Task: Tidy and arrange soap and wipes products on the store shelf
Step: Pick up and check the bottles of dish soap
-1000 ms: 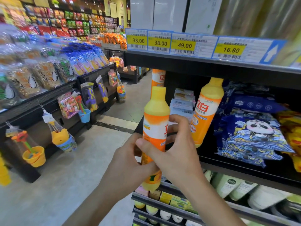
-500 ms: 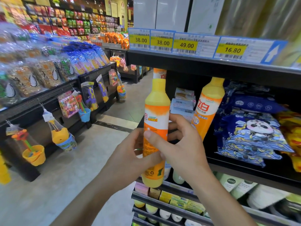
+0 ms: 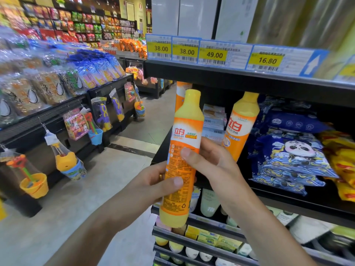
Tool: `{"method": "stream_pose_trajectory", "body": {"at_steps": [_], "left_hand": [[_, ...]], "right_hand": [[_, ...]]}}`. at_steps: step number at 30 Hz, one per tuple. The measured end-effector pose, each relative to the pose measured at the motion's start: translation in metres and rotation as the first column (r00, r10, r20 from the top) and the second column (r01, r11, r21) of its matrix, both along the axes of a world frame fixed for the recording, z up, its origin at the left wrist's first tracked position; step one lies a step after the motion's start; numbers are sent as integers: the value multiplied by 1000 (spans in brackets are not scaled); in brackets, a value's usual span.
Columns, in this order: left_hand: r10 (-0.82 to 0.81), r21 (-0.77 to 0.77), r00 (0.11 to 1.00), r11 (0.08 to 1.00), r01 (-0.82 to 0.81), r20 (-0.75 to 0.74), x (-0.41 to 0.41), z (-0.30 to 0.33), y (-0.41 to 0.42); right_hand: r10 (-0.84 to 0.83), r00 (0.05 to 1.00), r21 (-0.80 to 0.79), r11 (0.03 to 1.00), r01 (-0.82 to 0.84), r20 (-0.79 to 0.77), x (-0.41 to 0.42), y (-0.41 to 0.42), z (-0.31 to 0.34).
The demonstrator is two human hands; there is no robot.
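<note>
Even overhead store lighting is illuminating the scene brightly; no single source is showing. The price tags at 12 o'clock are reading sharply. The snack bags at 9 o'clock are smearing with blur and glare on their clear wrapping. Wide-angle distortion is bending the shelf edge downward toward 3 o'clock. The recess under that edge is lying in deep shadow. The floor at 7 o'clock is carrying only soft, faint shadows.
</note>
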State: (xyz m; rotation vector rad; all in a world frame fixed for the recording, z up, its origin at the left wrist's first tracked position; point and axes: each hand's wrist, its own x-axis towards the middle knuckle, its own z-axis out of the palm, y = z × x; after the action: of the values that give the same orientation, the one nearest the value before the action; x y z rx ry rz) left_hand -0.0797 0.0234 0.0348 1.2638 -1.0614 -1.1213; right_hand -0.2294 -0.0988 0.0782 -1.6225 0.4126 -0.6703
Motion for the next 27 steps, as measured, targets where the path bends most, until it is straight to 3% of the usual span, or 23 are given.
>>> {"method": "stream_pose_trajectory", "body": {"at_steps": [7, 17, 23, 27], "left_hand": [[141, -43, 986, 990, -138, 86, -7, -6, -4], [359, -133, 911, 932, -338, 201, -25, -11, -4], [437, -118, 856, 899, -421, 274, -37, -10, -7], [448, -95, 850, 893, -440, 277, -38, -10, -9]], "right_hand": [[106, 994, 114, 988, -108, 25, -2, -4, -3], [-196, 978, -182, 967, 180, -74, 4, 11, -9], [-282, 959, -121, 953, 277, -28, 11, 11, -19], [-258, 966, -100, 961, 258, 19, 9, 7, -21]]}}
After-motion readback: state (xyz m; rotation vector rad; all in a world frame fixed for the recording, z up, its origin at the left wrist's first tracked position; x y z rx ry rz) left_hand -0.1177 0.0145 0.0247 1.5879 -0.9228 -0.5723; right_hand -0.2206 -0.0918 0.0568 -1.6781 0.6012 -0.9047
